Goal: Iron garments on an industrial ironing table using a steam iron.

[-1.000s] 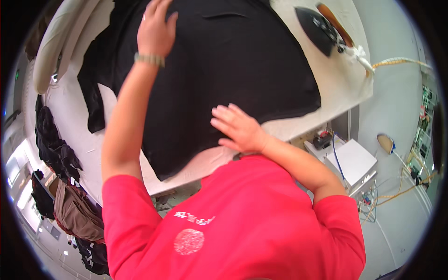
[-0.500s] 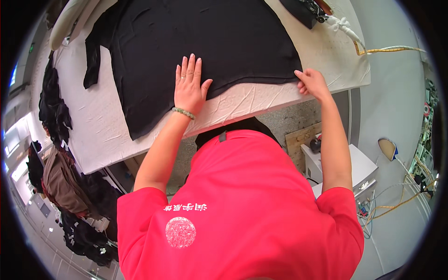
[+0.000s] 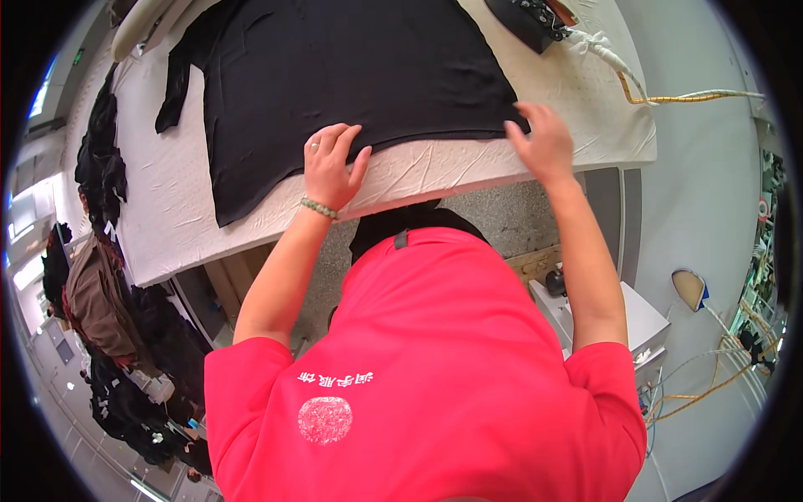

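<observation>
Right hand (image 3: 547,149), upper right, now has fingers parted, seemingly freeing the black garment (image 3: 360,67); left hand (image 3: 329,173), upper centre, has half-curled, grip unclear.

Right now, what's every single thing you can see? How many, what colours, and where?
Table: one, off-white cover, upper middle
Garment: one, black, spread on the table
Iron: one, black and brown, table's far right
Hoses: at least two, white and yellow, right
Padded board: one, off-white, upper left
Clothes: several, black and brown, left
Box: one, white, lower right
Far background: too small to count
Bracelet: one, green, left wrist
Shirt: one, red, lower middle
Left hand: one, bare, garment's near edge
Right hand: one, bare, garment's near right corner
</observation>
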The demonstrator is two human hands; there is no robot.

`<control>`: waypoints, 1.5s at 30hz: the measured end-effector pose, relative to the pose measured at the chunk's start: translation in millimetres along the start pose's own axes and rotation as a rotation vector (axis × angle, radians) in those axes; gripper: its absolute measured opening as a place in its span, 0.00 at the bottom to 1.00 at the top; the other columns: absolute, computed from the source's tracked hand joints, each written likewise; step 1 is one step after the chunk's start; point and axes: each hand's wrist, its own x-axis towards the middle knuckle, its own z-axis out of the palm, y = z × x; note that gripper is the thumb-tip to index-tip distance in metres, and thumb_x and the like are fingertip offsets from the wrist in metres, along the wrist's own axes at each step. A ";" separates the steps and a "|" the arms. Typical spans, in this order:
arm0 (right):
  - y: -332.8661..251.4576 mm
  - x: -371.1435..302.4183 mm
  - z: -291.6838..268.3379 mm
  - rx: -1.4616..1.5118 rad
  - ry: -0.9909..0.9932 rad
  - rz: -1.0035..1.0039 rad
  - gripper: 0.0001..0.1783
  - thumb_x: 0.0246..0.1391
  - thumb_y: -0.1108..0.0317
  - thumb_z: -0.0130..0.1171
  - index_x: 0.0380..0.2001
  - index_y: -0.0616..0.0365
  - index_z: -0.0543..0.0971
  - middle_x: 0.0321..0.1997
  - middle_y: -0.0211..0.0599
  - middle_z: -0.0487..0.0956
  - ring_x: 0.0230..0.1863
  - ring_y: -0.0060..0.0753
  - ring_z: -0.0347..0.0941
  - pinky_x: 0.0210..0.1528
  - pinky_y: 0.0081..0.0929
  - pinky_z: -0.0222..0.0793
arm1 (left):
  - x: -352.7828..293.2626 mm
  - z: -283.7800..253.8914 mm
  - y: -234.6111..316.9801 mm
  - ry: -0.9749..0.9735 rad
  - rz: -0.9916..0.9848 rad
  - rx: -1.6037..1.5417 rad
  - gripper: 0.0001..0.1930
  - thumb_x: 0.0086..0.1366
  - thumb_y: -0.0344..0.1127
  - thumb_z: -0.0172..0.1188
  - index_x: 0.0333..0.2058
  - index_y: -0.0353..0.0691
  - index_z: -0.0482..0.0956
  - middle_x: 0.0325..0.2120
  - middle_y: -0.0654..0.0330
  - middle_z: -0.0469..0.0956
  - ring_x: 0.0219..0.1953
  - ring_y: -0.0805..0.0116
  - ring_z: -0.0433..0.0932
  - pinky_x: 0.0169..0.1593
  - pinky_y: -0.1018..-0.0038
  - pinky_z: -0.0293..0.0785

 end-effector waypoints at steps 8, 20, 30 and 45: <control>-89.4 9.6 53.1 0.032 -0.172 -0.391 0.23 0.45 0.57 0.70 0.45 0.51 0.81 0.45 0.34 0.76 0.49 0.39 0.74 0.49 0.38 0.69 | 8.5 8.4 37.3 0.007 -0.154 -0.040 0.14 0.57 0.38 0.66 0.42 0.42 0.82 0.42 0.57 0.79 0.47 0.55 0.76 0.49 0.62 0.70; -25.2 0.3 31.9 0.019 0.121 -0.090 0.15 0.51 0.60 0.68 0.40 0.53 0.80 0.37 0.36 0.79 0.40 0.39 0.77 0.43 0.37 0.74 | 15.3 9.6 47.6 0.041 -0.098 -0.135 0.16 0.57 0.38 0.66 0.45 0.41 0.82 0.43 0.56 0.78 0.47 0.54 0.76 0.50 0.62 0.72; 53.8 35.7 1.4 0.738 -0.512 0.534 0.15 0.62 0.57 0.65 0.35 0.59 0.78 0.23 0.28 0.79 0.25 0.17 0.76 0.27 0.21 0.70 | 25.8 23.7 54.0 -0.014 -0.072 -0.139 0.17 0.57 0.38 0.66 0.45 0.42 0.82 0.42 0.56 0.77 0.45 0.56 0.76 0.48 0.62 0.72; 28.2 20.4 19.1 -0.180 0.125 0.033 0.13 0.55 0.64 0.67 0.42 0.55 0.81 0.38 0.38 0.82 0.41 0.43 0.79 0.45 0.36 0.74 | 7.2 25.1 70.9 0.062 -0.121 -0.087 0.16 0.55 0.36 0.67 0.43 0.43 0.81 0.42 0.58 0.77 0.46 0.56 0.75 0.48 0.62 0.70</control>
